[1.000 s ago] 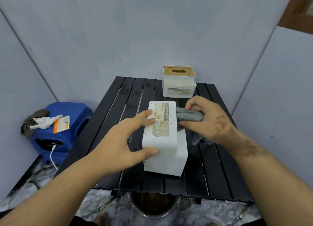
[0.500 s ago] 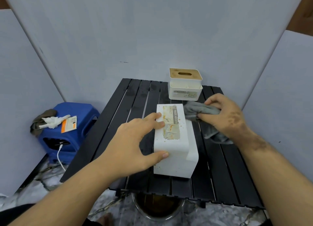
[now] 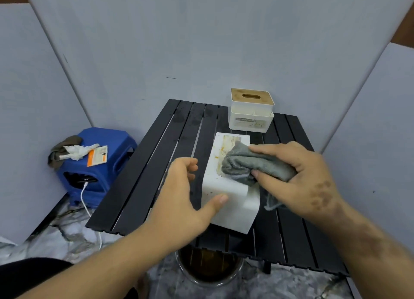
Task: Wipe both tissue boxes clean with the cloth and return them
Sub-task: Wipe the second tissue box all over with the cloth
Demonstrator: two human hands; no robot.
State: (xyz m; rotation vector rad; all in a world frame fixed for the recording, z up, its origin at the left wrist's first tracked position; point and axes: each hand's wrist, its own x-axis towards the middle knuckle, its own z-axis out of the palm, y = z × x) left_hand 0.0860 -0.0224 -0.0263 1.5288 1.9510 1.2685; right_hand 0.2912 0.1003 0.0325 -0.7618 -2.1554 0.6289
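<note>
A white tissue box (image 3: 226,191) lies on its side on the black slatted table (image 3: 156,164), a stained label on its upper face. My left hand (image 3: 186,200) grips its left side, thumb on the near face and fingers curled at the left edge. My right hand (image 3: 298,175) holds a bunched grey cloth (image 3: 248,162) and presses it onto the label. A second white tissue box (image 3: 251,112) with a wooden slotted lid stands upright at the table's far edge.
A blue plastic stool (image 3: 100,164) stands left of the table, carrying a rag, crumpled tissue and an orange packet, with a white cable trailing down. A round metal bowl (image 3: 210,269) sits on the floor under the table's near edge. Grey panels close in on three sides.
My right hand has brought the cloth from beside the box onto its labelled upper face. My left hand's fingers slid off the top to the left edge.
</note>
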